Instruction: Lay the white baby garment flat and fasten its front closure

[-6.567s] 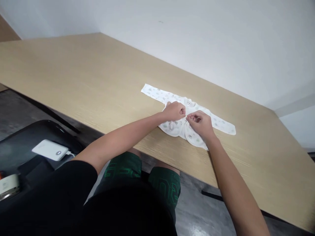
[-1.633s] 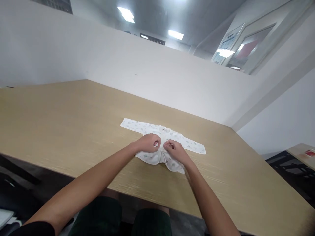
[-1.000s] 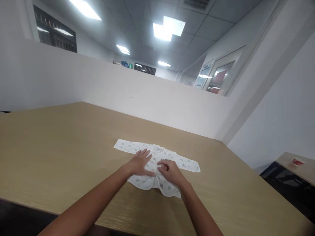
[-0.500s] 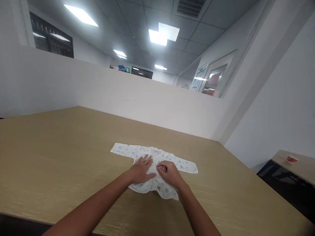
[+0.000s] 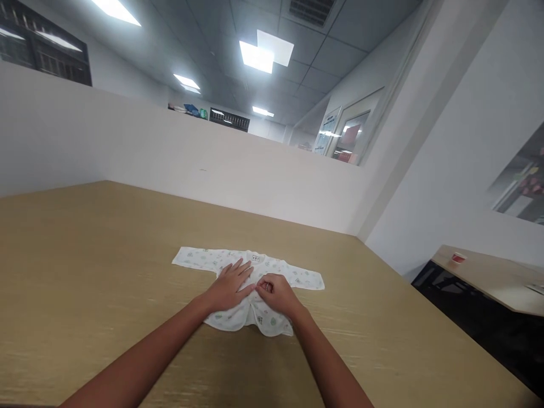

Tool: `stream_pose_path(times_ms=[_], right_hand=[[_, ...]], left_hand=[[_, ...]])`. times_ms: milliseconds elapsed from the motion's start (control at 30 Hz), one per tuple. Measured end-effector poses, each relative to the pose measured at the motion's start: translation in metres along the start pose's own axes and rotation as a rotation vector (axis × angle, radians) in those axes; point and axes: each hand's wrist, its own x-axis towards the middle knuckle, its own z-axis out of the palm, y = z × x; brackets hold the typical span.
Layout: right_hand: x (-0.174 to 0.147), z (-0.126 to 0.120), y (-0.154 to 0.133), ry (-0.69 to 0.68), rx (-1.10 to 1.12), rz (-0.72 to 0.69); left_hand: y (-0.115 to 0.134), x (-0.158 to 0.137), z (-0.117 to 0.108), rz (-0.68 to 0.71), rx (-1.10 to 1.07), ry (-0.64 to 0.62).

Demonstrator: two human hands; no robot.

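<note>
A small white baby shirt (image 5: 274, 324) with a scattered print lies on the table, both sleeves spread out sideways and its collar (image 5: 255, 258) on the far side. My left hand (image 5: 229, 287) rests flat on the front of the shirt, fingers spread, its thumb reaching to the middle. Beside that thumb, my right hand (image 5: 276, 292) is closed in a pinch at the shirt's centre front. The cloth between its fingertips is mostly hidden. Below the hands, the two front panels part slightly at the hem.
The wide wooden table (image 5: 106, 272) extends around the shirt, with a low white partition (image 5: 238, 175) along its far edge. To the right, a red and white cup (image 5: 458, 258) stands on a separate side table (image 5: 484, 277).
The view has turned rightward, so everything sits further left in the picture. My left thumb has moved up close to my right fingertips. The shirt stays spread on the table.
</note>
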Motion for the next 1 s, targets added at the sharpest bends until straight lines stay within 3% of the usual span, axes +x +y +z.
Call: stream_pose_path(times_ms=[133,233,400,567,767,1000], right_hand=[[0.003,0.000,0.000,0.022,0.053,-0.017],[0.004,-0.001,-0.004,0.013,0.240,0.047],[0.003,-0.007,-0.009,-0.045,0.650,0.087],[0.003,-0.008,-0.011,-0.127,0.863,0.081],[0.001,-0.004,-0.017,-0.176,1.041,0.079],[0.001,-0.003,-0.019,-0.180,1.101,0.082]], left_hand=[[0.007,0.006,-0.010,0.080,-0.198,0.148],[0.013,0.009,-0.020,0.098,-0.395,0.187],[0.017,0.010,-0.025,-0.004,-0.766,0.019],[0.015,0.010,-0.019,-0.041,-1.011,-0.120],[0.017,0.010,-0.018,0.007,-1.133,-0.124],[0.014,0.010,-0.016,-0.016,-1.113,-0.175]])
